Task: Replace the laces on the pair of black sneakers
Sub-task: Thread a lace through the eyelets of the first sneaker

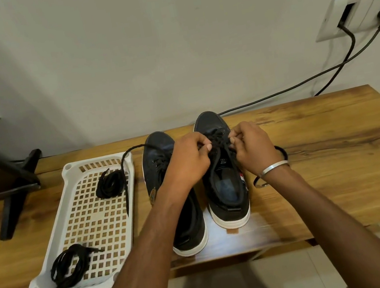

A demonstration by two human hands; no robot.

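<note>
Two black sneakers with white soles stand side by side, toes toward the wall: the left sneaker and the right sneaker. My left hand and my right hand both pinch the black lace over the right sneaker's eyelets. A loose lace end arcs from the left sneaker over the basket's edge. Two black lace bundles lie in the white basket, one at its far end and one at its near end.
The shoes and basket rest on a wooden table against a white wall. A black stand sits at the left. Two cables run from a wall socket down behind the table. A bare foot shows on the floor below.
</note>
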